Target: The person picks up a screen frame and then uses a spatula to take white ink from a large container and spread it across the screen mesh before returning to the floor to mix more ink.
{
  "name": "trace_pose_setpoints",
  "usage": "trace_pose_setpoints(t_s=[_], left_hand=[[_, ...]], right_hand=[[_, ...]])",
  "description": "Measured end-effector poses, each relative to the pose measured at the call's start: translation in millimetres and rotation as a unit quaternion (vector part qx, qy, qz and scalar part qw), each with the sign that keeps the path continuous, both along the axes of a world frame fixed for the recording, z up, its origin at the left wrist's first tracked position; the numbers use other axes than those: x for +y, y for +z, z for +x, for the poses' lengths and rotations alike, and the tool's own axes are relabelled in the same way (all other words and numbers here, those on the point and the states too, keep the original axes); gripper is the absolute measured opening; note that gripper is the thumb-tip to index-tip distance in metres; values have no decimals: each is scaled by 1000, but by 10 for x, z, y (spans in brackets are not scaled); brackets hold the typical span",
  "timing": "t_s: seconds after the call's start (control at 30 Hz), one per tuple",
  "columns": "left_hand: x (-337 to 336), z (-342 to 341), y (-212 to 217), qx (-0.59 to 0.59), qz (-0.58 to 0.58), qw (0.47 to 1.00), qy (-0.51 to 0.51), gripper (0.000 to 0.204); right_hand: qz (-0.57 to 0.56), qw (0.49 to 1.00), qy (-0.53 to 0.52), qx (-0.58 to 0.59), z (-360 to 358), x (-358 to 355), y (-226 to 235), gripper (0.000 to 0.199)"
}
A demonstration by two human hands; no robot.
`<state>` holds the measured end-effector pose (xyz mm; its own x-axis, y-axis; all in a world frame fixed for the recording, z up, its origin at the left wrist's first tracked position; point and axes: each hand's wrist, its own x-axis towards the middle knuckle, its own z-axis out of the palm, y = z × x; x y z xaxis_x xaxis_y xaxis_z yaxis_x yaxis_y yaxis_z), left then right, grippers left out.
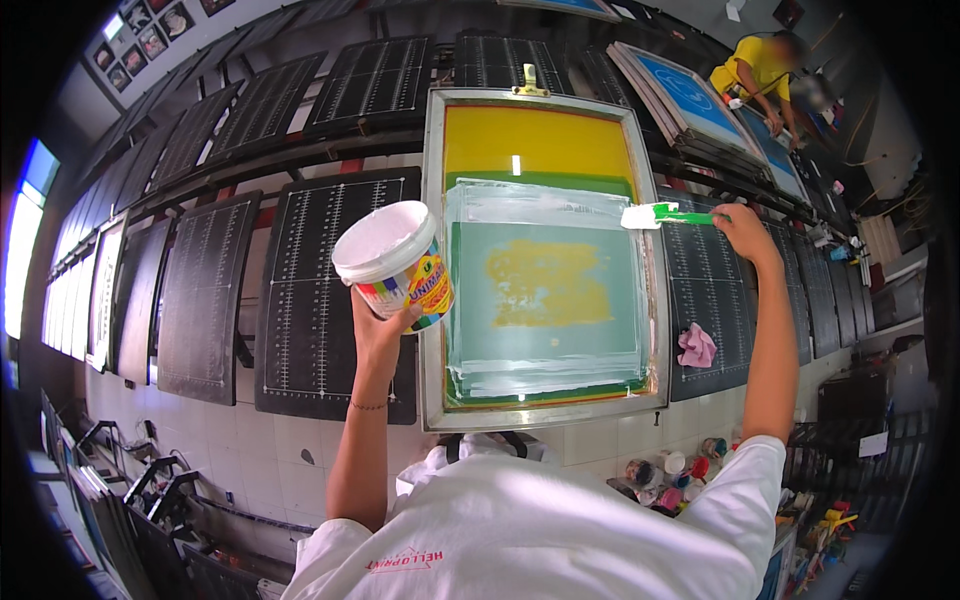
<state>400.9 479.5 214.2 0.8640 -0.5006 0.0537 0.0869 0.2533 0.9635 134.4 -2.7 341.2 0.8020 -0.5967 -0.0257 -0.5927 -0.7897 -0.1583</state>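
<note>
Screen-printing station, viewed from the head camera. The left hand (385,325), at centre left of the frame, cups a white ink tub (393,262) from below, fingers closed around its lower wall; the tub has no lid on, tilts slightly toward the frame, and carries a multicoloured label. The right hand (742,228), at upper right, is closed on the green handle of a spatula (668,215) whose white-coated blade rests at the right rail of the aluminium-framed printing screen (543,258), just at the upper right corner of the taped area. The screen lies at centre frame on a black gridded platen (330,290); its mesh is yellow at the top and green below, masked by pale tape on all four sides, with an irregular yellow patch in the middle and white ink smeared along the upper and lower tape bands. To do this step well, it is probably best to keep the tub level and close beside the frame, and to draw the blade flat along the tape so ink gathers without scoring the mesh. A pink rag (697,346) lies on the neighbouring platen, right of the screen; small jars (672,470) stand at lower right.
</note>
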Motion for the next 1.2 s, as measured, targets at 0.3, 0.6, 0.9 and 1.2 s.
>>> trace_pose_setpoints(t_s=[0.3,0.6,0.9,1.2], left_hand=[[285,-105,-31,15,4,998,54,74],[312,-40,-11,-8,12,999,50,77],[-131,116,142,-209,208,956,0,84],[-617,127,119,-189,171,967,-9,74]], right_hand=[[-1,989,146,25,1288,277,-69,27],[16,976,214,-28,2033,948,-66,29],[-54,963,198,-174,932,2086,1177,27],[-282,885,346,-130,265,2477,1270,30]])
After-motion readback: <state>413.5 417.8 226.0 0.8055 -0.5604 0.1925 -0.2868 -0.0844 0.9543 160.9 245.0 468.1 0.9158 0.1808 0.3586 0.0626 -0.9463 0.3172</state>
